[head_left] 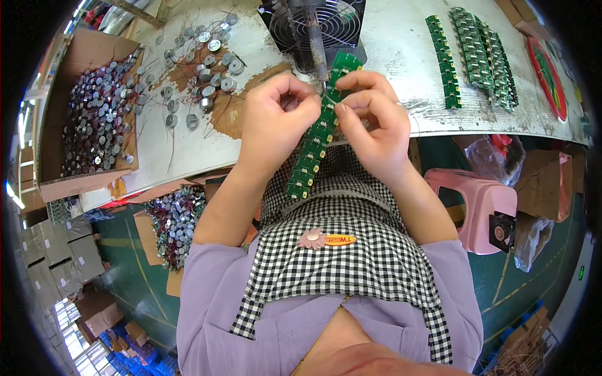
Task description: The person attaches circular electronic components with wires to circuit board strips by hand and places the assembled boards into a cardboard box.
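Green circuit-board strip (318, 135) slants lengthwise over the table's (433, 121) near edge, between left hand (276, 116) and right hand (379, 125), fingers curled close, each grip's exact hold unclear

Left hand (274, 118) curls near the pinching right hand (378, 128).

Your apron (338, 269) is black-and-white check, its badge (311, 239) pinkish and orange-yellow, over lilac sleeves (213, 282). At your twelve o'clock, the circuit-board strip (307, 161) is green with yellowish spots along one edge; the fan (285, 28) is black. At ten, silvery motors (94, 119) with dark red wires fill a brown carton (75, 185). At two, green boards (473, 56) line your whitish, brown-stained table (414, 94). At three, the stool (484, 200) is pink.
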The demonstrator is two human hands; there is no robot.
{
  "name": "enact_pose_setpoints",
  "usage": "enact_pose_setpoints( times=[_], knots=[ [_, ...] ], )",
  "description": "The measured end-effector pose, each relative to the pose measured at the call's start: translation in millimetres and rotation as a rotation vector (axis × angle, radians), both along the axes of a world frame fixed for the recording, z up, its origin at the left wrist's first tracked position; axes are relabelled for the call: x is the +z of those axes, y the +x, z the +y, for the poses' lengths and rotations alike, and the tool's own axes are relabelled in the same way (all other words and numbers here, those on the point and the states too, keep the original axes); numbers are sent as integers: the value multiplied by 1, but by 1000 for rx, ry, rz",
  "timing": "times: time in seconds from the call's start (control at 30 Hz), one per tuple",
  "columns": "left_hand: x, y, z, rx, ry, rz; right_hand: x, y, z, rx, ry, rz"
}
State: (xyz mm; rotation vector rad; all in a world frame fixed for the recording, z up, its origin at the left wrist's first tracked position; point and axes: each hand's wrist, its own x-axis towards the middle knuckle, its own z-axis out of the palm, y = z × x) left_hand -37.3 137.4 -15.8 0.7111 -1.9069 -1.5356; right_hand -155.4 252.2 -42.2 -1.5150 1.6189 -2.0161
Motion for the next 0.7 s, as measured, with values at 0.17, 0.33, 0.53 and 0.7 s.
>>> enact_pose_setpoints(
  times=[0.17, 0.33, 0.53, 0.7],
  knots=[
    [-3, 2, 5, 8, 40, -45, -6, 5, 7, -19, 35, 50],
    [-6, 6, 2, -89, -16, -63, -8, 7, 8, -221, -91, 352],
    [5, 10, -7, -253, -70, -207, -11, -5, 10, -88, -6, -116],
    [28, 43, -55, 325, -907, -68, -18, -4, 7, -78, 4, -279]
  ],
)
